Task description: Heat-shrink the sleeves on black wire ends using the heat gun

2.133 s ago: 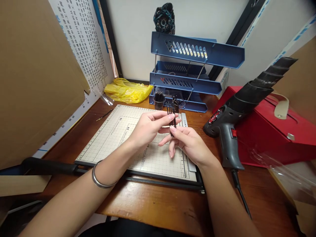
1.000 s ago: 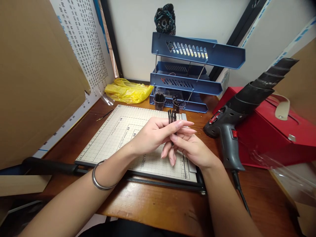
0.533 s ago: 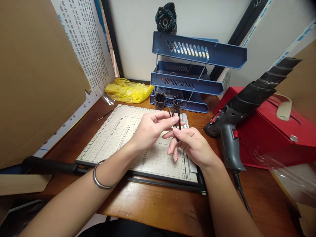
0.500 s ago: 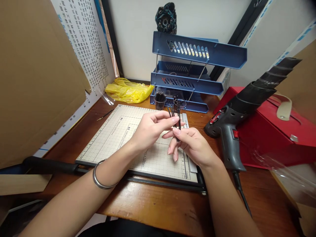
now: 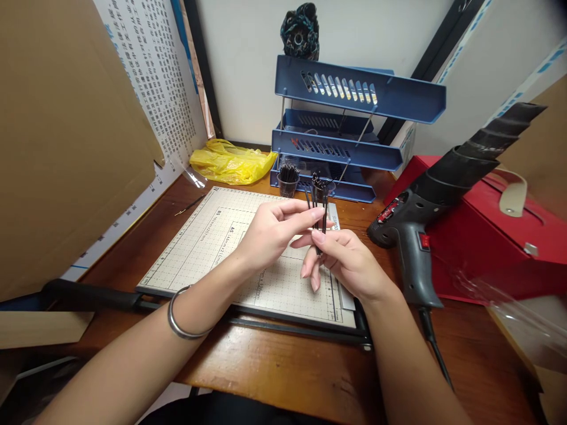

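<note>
A: Grip first. What's held?

B: Both hands meet over the paper trimmer board (image 5: 208,248). Left hand (image 5: 270,236) has thumb and forefinger pinched almost closed on a small bunch of thin black sticks (image 5: 315,206), maybe tubing pieces, too thin to tell. Right hand (image 5: 349,262) is pinched too, thumb and forefinger tight on the lower part of the same bunch, other fingers loose and curled down toward the board.

A: Sticks upright?

B: Roughly upright, slightly fanned, tops poking out above the pinch, bottoms hidden in the right fingers. Off the board, in the air.

A: What's around the grip?

B: Just behind the stick tops, two small cups of black pieces (image 5: 287,180), near but apart. Behind those, a blue three-tier letter tray (image 5: 354,100). Right of the grip, close to the right hand, a grey heat gun (image 5: 411,236) with black nozzle tilted up, leaning on a red case (image 5: 487,236).

A: Open room?

B: Left of and below the grip the board is bare gridded surface. Trimmer arm (image 5: 88,298) runs along the near edge under the wrists. Far left a cardboard sheet (image 5: 66,147) stands up, well apart. Yellow plastic bag (image 5: 230,165) back left. Silver bangle (image 5: 181,319) on the left wrist.
</note>
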